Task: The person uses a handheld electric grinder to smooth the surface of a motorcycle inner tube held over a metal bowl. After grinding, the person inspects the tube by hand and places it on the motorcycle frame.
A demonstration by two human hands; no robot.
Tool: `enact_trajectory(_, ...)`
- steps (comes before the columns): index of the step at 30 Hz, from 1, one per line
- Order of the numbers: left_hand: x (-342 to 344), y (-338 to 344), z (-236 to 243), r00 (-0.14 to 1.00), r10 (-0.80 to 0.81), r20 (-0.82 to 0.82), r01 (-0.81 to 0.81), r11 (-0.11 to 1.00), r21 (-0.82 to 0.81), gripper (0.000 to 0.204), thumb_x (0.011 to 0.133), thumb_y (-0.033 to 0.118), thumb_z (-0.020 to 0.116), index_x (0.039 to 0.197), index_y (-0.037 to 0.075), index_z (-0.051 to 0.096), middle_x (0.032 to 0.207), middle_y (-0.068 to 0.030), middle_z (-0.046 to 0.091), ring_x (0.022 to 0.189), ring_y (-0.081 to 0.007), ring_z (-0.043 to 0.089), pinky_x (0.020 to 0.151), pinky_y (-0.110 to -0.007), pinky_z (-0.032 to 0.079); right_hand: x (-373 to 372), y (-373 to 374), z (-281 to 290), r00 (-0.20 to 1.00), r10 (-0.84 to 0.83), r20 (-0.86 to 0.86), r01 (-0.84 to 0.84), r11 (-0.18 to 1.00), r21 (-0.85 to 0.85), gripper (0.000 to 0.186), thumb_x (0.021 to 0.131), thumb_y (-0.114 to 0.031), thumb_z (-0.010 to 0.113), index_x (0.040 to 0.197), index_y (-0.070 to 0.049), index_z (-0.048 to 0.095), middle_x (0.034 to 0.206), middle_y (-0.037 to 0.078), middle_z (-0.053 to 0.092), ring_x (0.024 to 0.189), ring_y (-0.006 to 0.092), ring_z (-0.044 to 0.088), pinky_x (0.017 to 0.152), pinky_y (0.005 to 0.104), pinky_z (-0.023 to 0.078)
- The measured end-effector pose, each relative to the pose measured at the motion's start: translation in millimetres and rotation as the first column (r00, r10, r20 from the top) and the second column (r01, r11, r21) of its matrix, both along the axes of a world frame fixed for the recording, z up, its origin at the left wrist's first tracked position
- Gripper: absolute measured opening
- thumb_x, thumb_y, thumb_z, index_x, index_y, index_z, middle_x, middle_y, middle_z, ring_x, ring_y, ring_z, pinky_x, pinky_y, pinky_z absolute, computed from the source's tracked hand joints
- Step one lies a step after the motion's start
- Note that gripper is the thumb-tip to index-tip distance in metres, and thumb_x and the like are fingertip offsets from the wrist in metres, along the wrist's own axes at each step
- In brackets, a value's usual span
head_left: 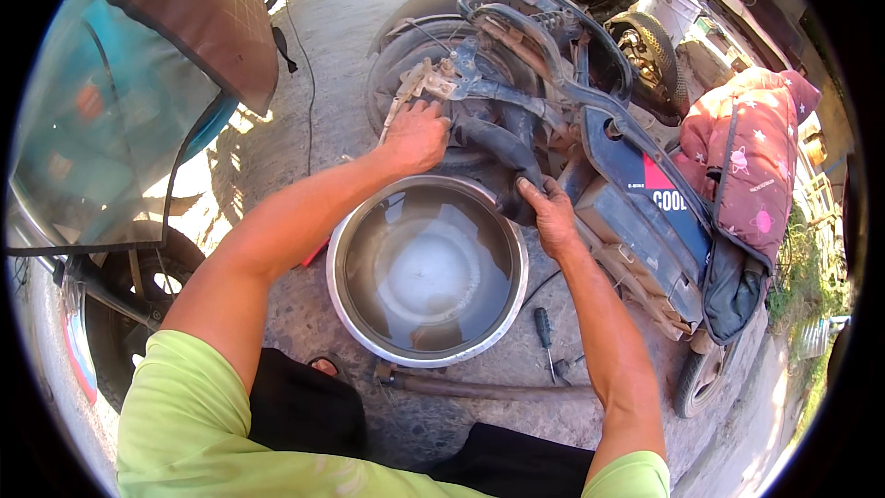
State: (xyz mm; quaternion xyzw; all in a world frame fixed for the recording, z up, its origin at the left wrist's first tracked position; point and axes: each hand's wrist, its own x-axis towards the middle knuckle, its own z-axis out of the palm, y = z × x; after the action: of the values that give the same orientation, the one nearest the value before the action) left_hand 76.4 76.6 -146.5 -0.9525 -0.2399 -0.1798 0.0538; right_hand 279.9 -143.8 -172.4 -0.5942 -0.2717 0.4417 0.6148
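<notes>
- While the right hand is closed around the black rubber tube, thumb on top and fingers folded beneath, that tube stretches from beside the wheel parts to the far right rim of the metal basin.
- The left hand is curled, knuckles up, just below the rusty bracket; its fingertips are hidden, so I cannot tell whether it grips anything.
- Pulled hard, the rubber could snag or tear on the bracket's rough edges, or slip if it is wet.
- A knock on the basin could slop its water over the ground, and a careless foot could roll on the screwdriver or the pipe.
- The tube looks limp, matt and partly flattened; the basin is round, shiny and smooth-lipped; the bracket is angular and crusted; the ground is gritty.
</notes>
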Motion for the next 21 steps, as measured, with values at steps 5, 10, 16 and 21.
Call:
enact_trajectory(5, 12.6, -3.7, 1.1, 0.991, 0.124, -0.051, -0.126, 0.991, -0.033, 0.025, 0.091, 0.018, 0.062, 0.104, 0.004, 0.078, 0.117, -0.0176, 0.068, 0.116, -0.0365, 0.062, 0.101, -0.049, 0.048, -2.7, 3.8, 16.1, 0.990, -0.015, 0.142, 0.027, 0.996, -0.081, 0.052, 0.091, -0.035, 0.086, 0.122, 0.002, 0.067, 0.107, 0.008, 0.075, 0.092, 0.0133, 0.069, 0.083, 0.0290, 0.055)
enact_trajectory(10, -2.1, -9.1, 4.6, 0.996, 0.060, 0.058, -0.065, 0.995, 0.076, 0.025, 0.089, 0.015, 0.065, 0.108, 0.002, 0.074, 0.119, -0.0196, 0.065, 0.117, -0.0376, 0.060, 0.101, -0.051, 0.047, -3.9, 5.1, 21.8, 0.955, 0.000, 0.295, 0.026, 0.996, -0.085, 0.050, 0.092, -0.034, 0.085, 0.122, 0.002, 0.069, 0.102, 0.008, 0.076, 0.087, 0.0141, 0.069, 0.079, 0.0302, 0.055)
enact_trajectory(16, -38.5, -26.0, 35.1, 0.989, -0.092, 0.113, 0.081, 0.992, 0.095, 0.051, 0.084, 0.018, 0.074, 0.131, 0.001, 0.063, 0.128, -0.0178, 0.060, 0.122, -0.0376, 0.058, 0.105, -0.052, 0.045, -3.3, -0.2, 42.4, 0.876, 0.087, 0.474, -0.049, 0.995, -0.093, 0.043, 0.094, -0.031, 0.082, 0.120, 0.002, 0.074, 0.100, 0.005, 0.076, 0.087, 0.0110, 0.065, 0.081, 0.0298, 0.054)
enact_trajectory(21, -51.9, -25.8, 38.4, 0.985, -0.139, 0.105, 0.136, 0.990, 0.035, 0.070, 0.080, 0.030, 0.083, 0.139, 0.002, 0.057, 0.133, -0.0174, 0.059, 0.126, -0.0369, 0.056, 0.108, -0.053, 0.043, -8.2, 1.8, 61.1, 0.803, 0.123, 0.584, -0.070, 0.991, -0.112, 0.048, 0.091, -0.032, 0.082, 0.125, 0.002, 0.073, 0.104, 0.010, 0.078, 0.090, 0.0151, 0.069, 0.085, 0.0328, 0.055)
